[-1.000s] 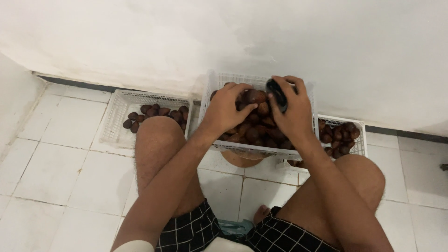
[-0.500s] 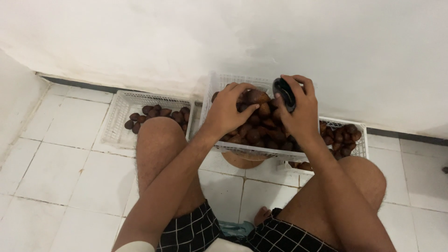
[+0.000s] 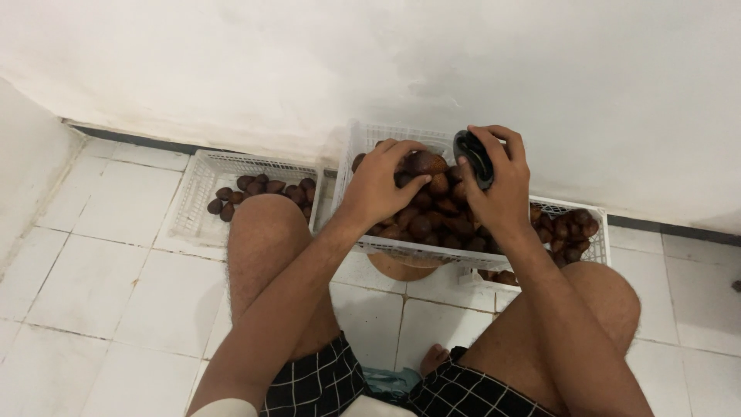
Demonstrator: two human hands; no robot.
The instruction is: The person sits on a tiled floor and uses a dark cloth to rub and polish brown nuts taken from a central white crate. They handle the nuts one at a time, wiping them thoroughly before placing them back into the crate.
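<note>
My left hand [image 3: 382,185] is closed around a brown scaly fruit [image 3: 422,163] on top of the heap in the middle white basket [image 3: 363,139]. My right hand [image 3: 502,189] grips a small black round tool [image 3: 472,157], held upright just right of that fruit, above the same heap. The basket rests raised between my bare knees, filled with several dark brown fruits [image 3: 432,220].
A white basket [image 3: 193,201] with several fruits stands on the tiled floor at the left, partly behind my left knee. Another white basket [image 3: 598,232] with fruits sits at the right. A white wall [image 3: 370,62] rises right behind them.
My right hand has lifted and turned the black tool more upright. My left hand has shifted slightly up onto a fruit at the top of the heap.
</note>
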